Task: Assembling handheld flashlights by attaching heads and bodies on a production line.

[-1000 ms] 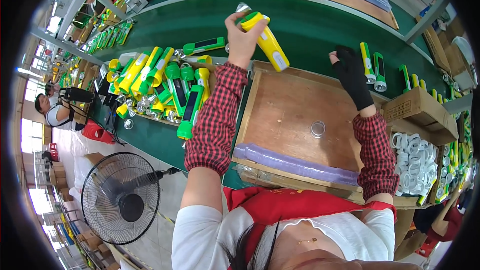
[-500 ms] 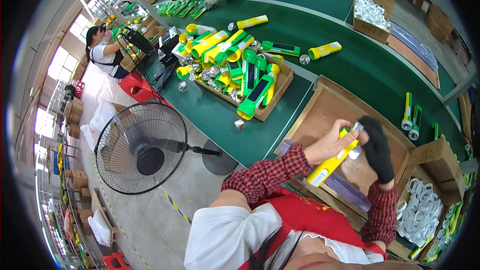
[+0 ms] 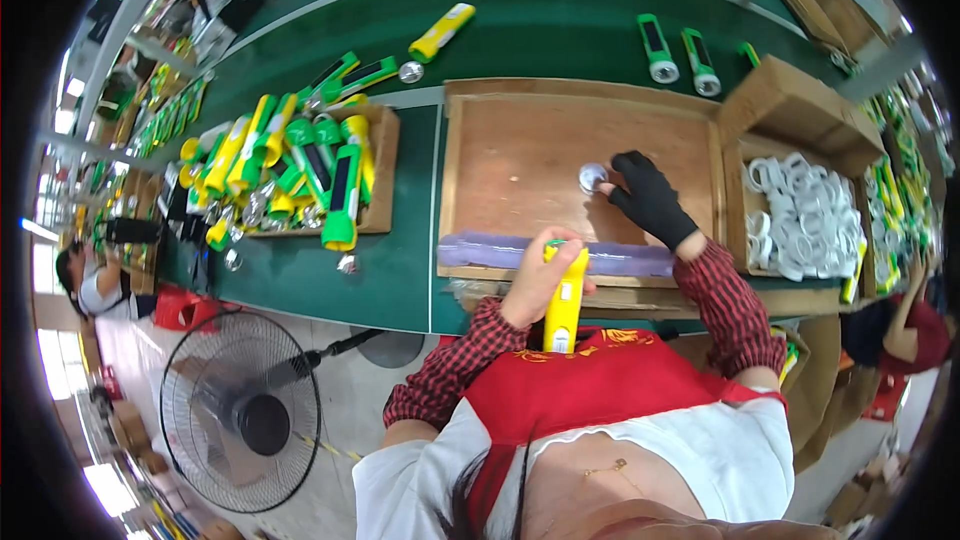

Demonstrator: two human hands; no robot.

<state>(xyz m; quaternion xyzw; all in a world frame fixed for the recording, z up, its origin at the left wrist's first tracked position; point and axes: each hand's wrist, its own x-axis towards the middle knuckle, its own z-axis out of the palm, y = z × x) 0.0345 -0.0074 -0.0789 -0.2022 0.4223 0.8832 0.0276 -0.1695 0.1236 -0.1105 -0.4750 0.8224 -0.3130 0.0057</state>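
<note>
My left hand (image 3: 540, 278) is closed around a yellow flashlight (image 3: 565, 302), which points toward my red apron, with a bit of green at its far end. My right hand (image 3: 650, 200), in a black glove with bare fingertips, reaches over a wooden tray (image 3: 510, 160). Its thumb and fingers are apart, and the thumb tip is at the edge of a small round clear-and-white piece (image 3: 593, 178), perhaps a lens or ring. Whether the thumb presses on that piece, I cannot tell.
Left of the tray stands a cardboard box (image 3: 380, 175) heaped with green and yellow flashlights. White plastic rings (image 3: 800, 215) fill a carton at right. A purple strip (image 3: 480, 252) lies along the tray's near edge. A fan (image 3: 240, 410) stands lower left; flashlights lie on the green bench (image 3: 560, 20).
The view has swung to the right. My right hand has left the flashlight's head and moved out over the tray to the round piece. The flashlight, still in my left hand, is nearer my apron.
</note>
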